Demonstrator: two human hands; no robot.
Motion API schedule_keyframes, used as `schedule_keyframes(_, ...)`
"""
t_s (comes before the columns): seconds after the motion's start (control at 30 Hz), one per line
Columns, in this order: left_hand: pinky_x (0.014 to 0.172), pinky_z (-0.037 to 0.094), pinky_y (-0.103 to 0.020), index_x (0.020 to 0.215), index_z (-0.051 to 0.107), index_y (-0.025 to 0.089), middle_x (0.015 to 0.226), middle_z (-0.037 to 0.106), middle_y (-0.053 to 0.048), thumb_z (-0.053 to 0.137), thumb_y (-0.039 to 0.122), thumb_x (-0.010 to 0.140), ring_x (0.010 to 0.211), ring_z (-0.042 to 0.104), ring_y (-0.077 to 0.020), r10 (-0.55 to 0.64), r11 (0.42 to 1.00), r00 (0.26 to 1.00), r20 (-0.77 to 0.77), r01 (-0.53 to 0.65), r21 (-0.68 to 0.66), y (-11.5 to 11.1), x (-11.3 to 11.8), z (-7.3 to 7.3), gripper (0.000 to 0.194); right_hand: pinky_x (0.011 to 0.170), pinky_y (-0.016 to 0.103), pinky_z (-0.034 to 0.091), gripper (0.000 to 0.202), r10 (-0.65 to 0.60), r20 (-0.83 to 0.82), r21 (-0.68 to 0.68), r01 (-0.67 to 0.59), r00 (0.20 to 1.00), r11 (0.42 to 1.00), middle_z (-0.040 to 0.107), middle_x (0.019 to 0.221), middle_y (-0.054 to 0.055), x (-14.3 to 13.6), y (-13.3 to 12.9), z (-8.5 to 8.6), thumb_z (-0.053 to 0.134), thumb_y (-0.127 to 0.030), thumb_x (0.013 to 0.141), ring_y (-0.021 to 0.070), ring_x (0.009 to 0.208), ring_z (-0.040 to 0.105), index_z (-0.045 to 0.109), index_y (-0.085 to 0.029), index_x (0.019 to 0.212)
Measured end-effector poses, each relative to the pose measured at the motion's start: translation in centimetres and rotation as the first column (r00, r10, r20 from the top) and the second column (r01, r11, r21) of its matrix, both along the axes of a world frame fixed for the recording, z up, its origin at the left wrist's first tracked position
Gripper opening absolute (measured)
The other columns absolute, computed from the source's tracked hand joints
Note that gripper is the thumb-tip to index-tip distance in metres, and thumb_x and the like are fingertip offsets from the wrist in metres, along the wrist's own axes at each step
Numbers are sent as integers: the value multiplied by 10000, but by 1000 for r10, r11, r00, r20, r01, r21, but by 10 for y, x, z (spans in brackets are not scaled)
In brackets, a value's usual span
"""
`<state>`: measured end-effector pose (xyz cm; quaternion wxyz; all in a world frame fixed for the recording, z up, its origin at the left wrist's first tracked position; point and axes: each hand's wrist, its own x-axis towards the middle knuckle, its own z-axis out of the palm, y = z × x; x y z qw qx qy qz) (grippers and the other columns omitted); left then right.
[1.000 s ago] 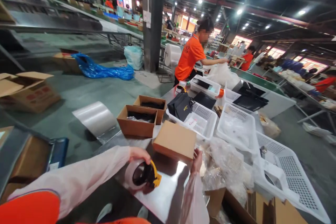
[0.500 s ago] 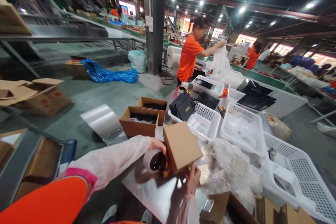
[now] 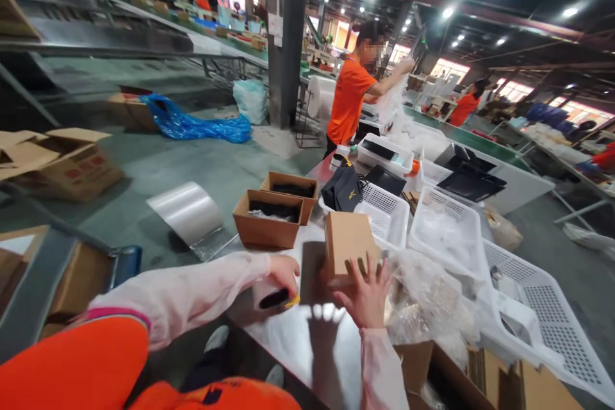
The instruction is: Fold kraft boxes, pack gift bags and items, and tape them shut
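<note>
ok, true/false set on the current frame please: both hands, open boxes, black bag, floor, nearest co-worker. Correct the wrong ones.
1. The left hand holds a tape dispenser. True.
2. The right hand is clenched into a fist. False: its fingers are spread at the closed carton.
3. Two open boxes have dark contents. True.
4. The black bag with a gold mark lies on the floor. False: it sits in a white basket.
5. Blue plastic lies on the floor. True.
6. The nearest co-worker's shirt is blue. False: it is orange.
</note>
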<state>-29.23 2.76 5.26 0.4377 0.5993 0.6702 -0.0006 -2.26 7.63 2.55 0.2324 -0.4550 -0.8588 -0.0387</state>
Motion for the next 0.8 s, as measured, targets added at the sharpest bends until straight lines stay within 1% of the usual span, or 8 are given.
schedule_keyframes(0.07, 830, 560, -422, 1215, 695, 124, 1095, 738, -141, 792, 301, 496, 940, 695, -340, -44, 995, 999, 20, 46, -89, -29, -12, 0, 747, 1065, 635, 285, 563, -21, 66, 68, 16, 998, 998, 494, 1472, 96, -14, -4, 0, 680, -490, 801, 458, 1437, 174, 619, -288, 1322)
schedule_keyframes(0.13, 861, 553, -396, 1250, 683, 150, 1128, 734, -118, 782, 321, 513, 975, 691, -325, -68, 985, 996, 54, 76, -155, -58, -31, 1, 763, 1008, 625, 339, 493, -190, 31, 138, 185, 981, 973, 549, 1406, 132, -27, -10, -6, 626, -464, 858, 460, 1378, 264, 640, -254, 1304)
schedule_keyframes(0.33, 844, 557, -363, 1266, 684, 188, 1083, 752, -70, 741, 341, 505, 996, 684, -322, -3, 979, 996, 86, 21, -205, -129, -121, 2, 778, 899, 730, 322, 560, -523, -126, 181, 538, 843, 823, 498, 1424, 211, -80, -14, 11, 542, -515, 899, 495, 1293, 347, 552, -237, 1385)
schedule_keyframes(0.4, 862, 553, -354, 1230, 707, 194, 1077, 754, -68, 730, 325, 501, 994, 689, -320, -12, 987, 998, 60, 21, -159, -145, -150, 4, 741, 953, 709, 313, 632, -420, -154, 199, 445, 894, 873, 493, 1399, 263, -128, -14, 26, 532, -525, 909, 465, 1289, 390, 492, -161, 1424)
schedule_keyframes(0.5, 902, 543, -383, 1200, 720, 217, 1078, 755, -75, 718, 321, 512, 1008, 688, -340, -60, 995, 996, -70, 54, -85, -162, -185, 11, 696, 1089, 545, 312, 507, 71, -18, 77, -69, 997, 995, 593, 1307, 194, -230, -22, 40, 509, -378, 950, 323, 1250, 496, 503, -157, 1406)
schedule_keyframes(0.6, 908, 542, -424, 1409, 562, 224, 1093, 746, -115, 710, 321, 532, 1032, 682, -371, -99, 995, 968, -232, 100, -8, -173, -212, 23, 895, 1107, 476, 318, 419, 321, 162, -280, -269, 933, 922, 652, 1256, 142, -316, -31, 43, 534, -200, 917, 264, 1209, 548, 585, -194, 1333)
schedule_keyframes(0.7, 884, 548, -432, 1565, 291, 245, 1067, 742, -123, 666, 293, 586, 1001, 695, -364, -136, 983, 951, -276, 165, 84, -184, -235, 33, 1049, 923, 351, 459, 239, 407, 217, -466, -272, 887, 842, 738, 999, 72, -338, -36, 46, 562, -155, 892, 215, 994, 646, 746, -225, 1027)
schedule_keyframes(0.8, 860, 550, -439, 1585, 204, 283, 1068, 728, -120, 624, 264, 627, 963, 699, -351, -187, 962, 944, -273, 232, 143, -192, -248, 36, 1046, 845, 274, 475, 201, 534, 166, -586, -353, 829, 729, 749, 879, 7, -310, -48, 53, 592, -180, 883, 172, 900, 664, 777, -256, 856)
